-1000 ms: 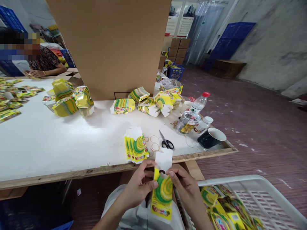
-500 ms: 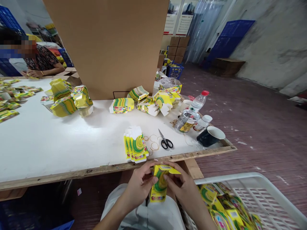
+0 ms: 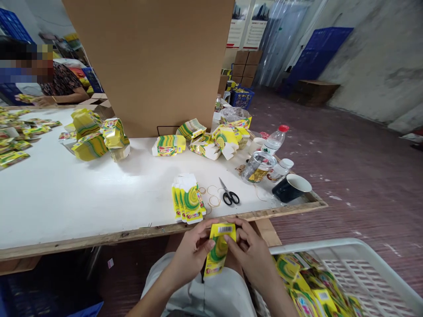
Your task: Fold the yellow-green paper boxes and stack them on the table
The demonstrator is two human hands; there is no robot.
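Observation:
Over my lap I hold a small yellow-green printed carton (image 3: pixel 218 253) between both hands. My left hand (image 3: pixel 193 251) pinches its left edge, thumb on the front face. On the other side my right hand (image 3: pixel 249 248) grips the upper right edge, its thumb pressed near the barcode flap at the top. A fanned stack of flat cartons (image 3: pixel 188 198) lies on the table just beyond my hands. Beside it are several rubber bands (image 3: pixel 214 201) and black-handled scissors (image 3: pixel 230 197).
The white table (image 3: pixel 142 189) has a wooden edge. Carton bundles (image 3: pixel 169 145) stand near a large cardboard sheet (image 3: pixel 148 66). A dark mug (image 3: pixel 287 189), clear jar (image 3: pixel 259 167) and bottle (image 3: pixel 276 140) sit right. A white basket (image 3: pixel 380 259) holds filled cartons. A co-worker (image 3: pixel 62 83) sits far left.
The carton's top flap, which stuck out to the right, now lies folded flat with its barcode facing me. My right fingers have shifted slightly left along the top. The co-worker's hands have moved.

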